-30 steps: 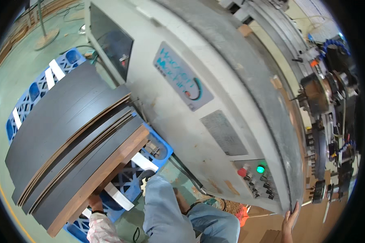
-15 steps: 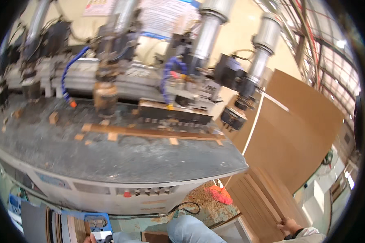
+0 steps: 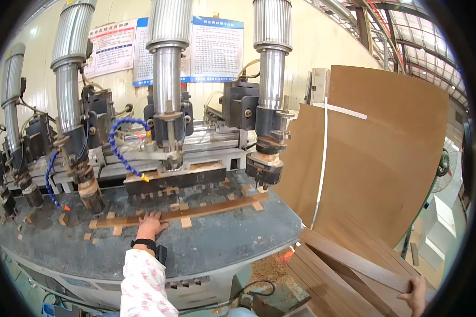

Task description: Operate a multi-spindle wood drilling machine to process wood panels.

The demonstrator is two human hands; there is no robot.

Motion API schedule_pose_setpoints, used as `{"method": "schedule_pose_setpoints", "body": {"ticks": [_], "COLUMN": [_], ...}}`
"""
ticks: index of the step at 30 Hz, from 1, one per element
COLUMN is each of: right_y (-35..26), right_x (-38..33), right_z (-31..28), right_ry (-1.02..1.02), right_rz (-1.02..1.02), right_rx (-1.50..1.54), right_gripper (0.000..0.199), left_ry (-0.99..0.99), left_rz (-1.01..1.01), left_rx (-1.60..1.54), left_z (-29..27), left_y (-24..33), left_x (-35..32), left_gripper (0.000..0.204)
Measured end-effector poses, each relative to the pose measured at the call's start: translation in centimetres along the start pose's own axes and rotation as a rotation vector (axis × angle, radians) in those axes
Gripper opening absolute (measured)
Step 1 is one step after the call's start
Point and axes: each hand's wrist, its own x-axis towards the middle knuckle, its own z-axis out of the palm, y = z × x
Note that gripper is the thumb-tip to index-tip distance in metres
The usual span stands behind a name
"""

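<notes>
My left hand [image 3: 151,224] rests on a long thin wooden strip [image 3: 195,212] that lies across the grey machine table [image 3: 222,243], under a row of drilling heads [image 3: 166,148]. A black wristband and a patterned white sleeve cover that arm. My right hand [image 3: 415,296] is at the lower right, fingers laid on the top wooden strip of a stack of wooden strips [image 3: 349,269]. Small wooden blocks sit along the strip on the table.
Large brown boards [image 3: 375,158] lean upright to the right of the machine. Blue coolant hoses [image 3: 122,153] hang between the spindles. Posters hang on the wall behind. Sawdust lies on the floor below the table edge.
The view has swung up from the machine's side panel and a stack of dark boards to the drilling heads. My left hand has reached onto the strip on the table.
</notes>
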Motion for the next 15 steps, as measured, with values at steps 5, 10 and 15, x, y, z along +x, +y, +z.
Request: {"method": "schedule_pose_setpoints", "body": {"ticks": [5, 10, 15], "right_y": [-1.0, -6.8, -18.3], "right_x": [6.5, 16.7, 26.4], "right_z": [0.8, 5.1, 9.6], "right_ry": [-0.045, -0.101, -0.222], "right_rz": [0.207, 0.005, -0.299], "right_rx": [0.229, 0.448, 0.675], "right_gripper": [0.065, 0.07, 0.062], "left_ry": [-0.074, -0.032, 0.123], "left_rz": [0.19, 0.352, 0.431], "left_rx": [-0.111, -0.157, -0.144], "left_z": [-0.3, -0.9, -0.9], "left_y": [-1.4, -0.9, -3.3], "left_x": [3.0, 3.6, 2.2], "left_gripper": [0.051, 0.042, 0.038]}}
